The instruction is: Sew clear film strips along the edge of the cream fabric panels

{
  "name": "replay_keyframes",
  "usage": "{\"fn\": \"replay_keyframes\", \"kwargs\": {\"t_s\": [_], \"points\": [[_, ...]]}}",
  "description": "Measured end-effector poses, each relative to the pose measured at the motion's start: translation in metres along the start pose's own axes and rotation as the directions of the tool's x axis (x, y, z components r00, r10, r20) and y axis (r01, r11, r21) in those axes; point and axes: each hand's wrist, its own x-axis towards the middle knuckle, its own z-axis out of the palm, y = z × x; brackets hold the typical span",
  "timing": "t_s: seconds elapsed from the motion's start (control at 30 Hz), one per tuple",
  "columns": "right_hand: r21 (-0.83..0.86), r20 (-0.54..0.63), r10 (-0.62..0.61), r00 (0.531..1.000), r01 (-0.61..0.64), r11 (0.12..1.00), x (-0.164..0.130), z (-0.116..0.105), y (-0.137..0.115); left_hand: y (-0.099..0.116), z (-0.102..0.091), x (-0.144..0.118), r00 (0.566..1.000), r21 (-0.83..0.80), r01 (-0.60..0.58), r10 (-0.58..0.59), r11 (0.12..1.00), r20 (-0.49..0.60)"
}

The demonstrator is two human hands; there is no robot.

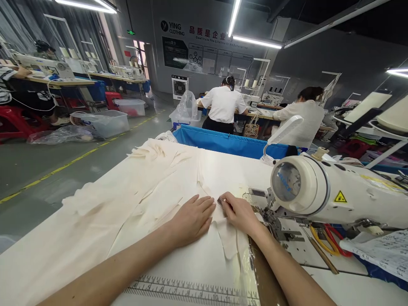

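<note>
Head view: left grip point(193, 220) lies flat, outstretched, cream fabric point(92, 216) piled to its left. Right grip point(238, 211) pinches a small dark object point(219, 200), sewing machine point(353, 191) to its right!

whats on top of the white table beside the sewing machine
On the white table: cream fabric pieces, a ruler strip along the near edge, the left hand and the right hand, which pinches a small dark item. Whatever lies beneath these is hidden.
</note>
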Motion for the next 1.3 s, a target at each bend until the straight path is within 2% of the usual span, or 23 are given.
{"fn": "replay_keyframes", "kwargs": {"t_s": [0.37,0.5,0.7,0.87,1.0,1.1,1.3], "points": [[-0.033,-0.008,-0.003,1.0,0.003,0.999,0.006,0.008,-0.004,0.002,-0.002,0.003,1.0,-0.024,0.0,0.001,1.0,0.007],[-0.046,0.006,-0.016,1.0,0.016,0.999,0.003,0.002,-0.001,0.003,-0.004,0.003,1.0,-0.006,0.01,-0.01,1.0,0.011],[-0.015,0.044,-0.036,0.998,0.037,0.999,-0.018,-0.015,0.008,0.001,0.0,0.003,1.0,-0.013,-0.004,0.004,1.0,-0.003],[0.046,0.02,-0.024,1.0,0.023,0.999,-0.023,-0.008,0.013,0.007,0.0,0.005,0.999,-0.036,0.026,-0.028,0.999,-0.038],[0.09,-0.005,0.0,1.0,0.001,0.996,-0.02,-0.004,0.015,0.011,0.0,0.004,1.0,-0.059,-0.013,0.014,0.998,0.008],[0.086,-0.009,0.01,1.0,-0.009,0.996,-0.019,-0.005,0.014,0.011,0.001,0.004,0.999,-0.056,-0.023,0.025,0.998,0.03],[0.057,0.011,-0.013,1.0,0.012,0.998,-0.02,-0.008,0.011,0.011,0.001,0.004,0.999,-0.005,-0.044,0.044,0.999,0.006]]}}
